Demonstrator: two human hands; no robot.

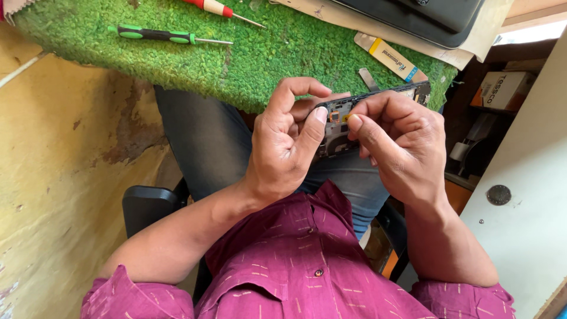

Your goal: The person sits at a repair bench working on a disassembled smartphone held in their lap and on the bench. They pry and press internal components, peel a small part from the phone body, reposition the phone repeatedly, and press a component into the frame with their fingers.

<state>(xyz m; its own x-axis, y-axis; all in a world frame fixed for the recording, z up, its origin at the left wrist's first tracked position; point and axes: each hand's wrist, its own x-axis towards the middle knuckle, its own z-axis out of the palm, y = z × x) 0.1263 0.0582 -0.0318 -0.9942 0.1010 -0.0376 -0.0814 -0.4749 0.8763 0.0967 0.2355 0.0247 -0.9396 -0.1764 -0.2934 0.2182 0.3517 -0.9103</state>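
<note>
An opened phone body (354, 121) with its inner parts showing is being held over the lap, just near of the green mat's (236, 59) edge. It is being clamped by the left hand (283, 147), thumb pressed on its left end, while the right hand (401, 147) is being closed on it from the right, thumb tip set beside the left thumb. A green-handled screwdriver (159, 35) and a red-handled screwdriver (215, 8) are being left lying on the mat, well apart from the hands.
</note>
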